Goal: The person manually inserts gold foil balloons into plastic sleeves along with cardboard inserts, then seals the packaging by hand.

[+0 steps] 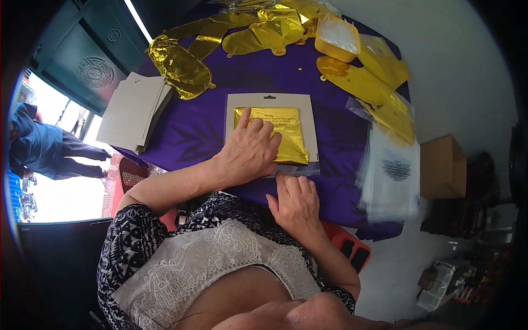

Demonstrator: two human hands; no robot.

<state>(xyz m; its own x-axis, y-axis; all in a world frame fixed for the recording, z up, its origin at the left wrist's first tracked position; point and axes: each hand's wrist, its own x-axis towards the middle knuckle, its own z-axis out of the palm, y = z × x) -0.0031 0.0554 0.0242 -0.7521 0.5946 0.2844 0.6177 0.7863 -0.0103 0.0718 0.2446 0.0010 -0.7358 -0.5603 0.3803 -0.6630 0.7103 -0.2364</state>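
Observation:
A folded gold foil balloon [291,147] lies against a white backing card [305,101] with a hang hole, in a clear plastic bag [312,167] on the table in front of me. My left hand [250,148] rests over the left part of the foil, index finger stretched out and the others bent, pressing down without gripping. At the bag's lower edge is my right hand [297,202]. Its fingertips touch the clear flap and its thumb stands apart; what lies under the fingertips is hidden.
The table has a purple cloth [220,80]. White cards [132,110] are stacked left, gold foil balloons [264,36] spread along the back. A yellow tub [336,38] stands back right, above clear bags [388,176]. A cardboard box [443,166] is beyond; a person [49,143] is outside.

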